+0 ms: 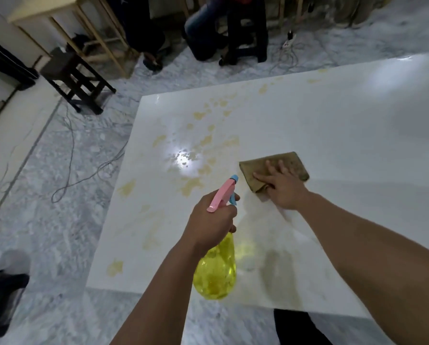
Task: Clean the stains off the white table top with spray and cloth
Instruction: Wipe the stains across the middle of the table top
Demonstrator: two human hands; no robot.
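Note:
My left hand (212, 217) grips the neck of a yellow spray bottle (217, 272) with a pink and blue trigger head, held above the near part of the white table top (333, 115); the nozzle points toward the far left. My right hand (282, 185) presses flat on a folded brown cloth (293, 161) lying on the table, fingers straight. Yellowish stains (203, 143) are scattered over the left half of the table, from the near left corner to the far edge. A bright light reflection sits among wet patches near the middle left.
A dark wooden stool (76, 78) stands on the marble floor beyond the table's left corner. Cables (69, 155) trail across the floor on the left. A person sits on a black stool (248, 33) at the back, near a power strip. Pale wooden table legs stand at the back left.

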